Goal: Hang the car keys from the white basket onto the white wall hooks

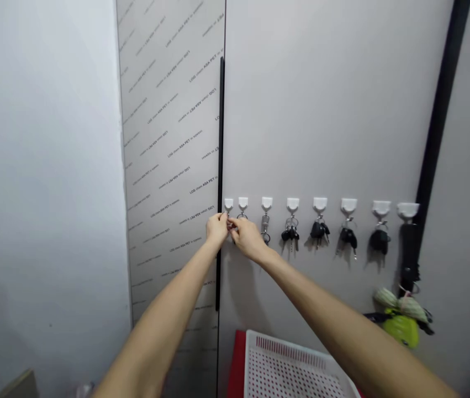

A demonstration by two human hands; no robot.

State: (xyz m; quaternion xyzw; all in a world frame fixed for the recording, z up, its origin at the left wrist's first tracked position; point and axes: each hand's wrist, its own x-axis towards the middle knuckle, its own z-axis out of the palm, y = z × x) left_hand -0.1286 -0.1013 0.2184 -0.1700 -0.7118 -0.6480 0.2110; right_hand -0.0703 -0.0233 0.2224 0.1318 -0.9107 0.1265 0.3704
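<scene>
Both of my hands meet just under the leftmost white hook (228, 203) on the grey cabinet door. My left hand (217, 228) is closed in a pinch there, right beside the black door handle. Fingertips of my right hand (246, 236) press together against the left ones, also pinching. A bit of metal, perhaps a ring, shows at the hook above the fingers; what they hold is mostly hidden. Close to my right hand, a metal ring (242, 216) hangs from the second hook (243, 202), partly covered. A metal clasp with rings (265, 224) hangs from the third hook (267, 203).
Farther right, bunches of black keys (290, 234) hang from more white hooks, with a black strap (408, 251) and a yellow-green item (401, 330) at the end. A long black handle (221, 138) runs vertically. Below stands a white perforated basket (286, 348) on something red.
</scene>
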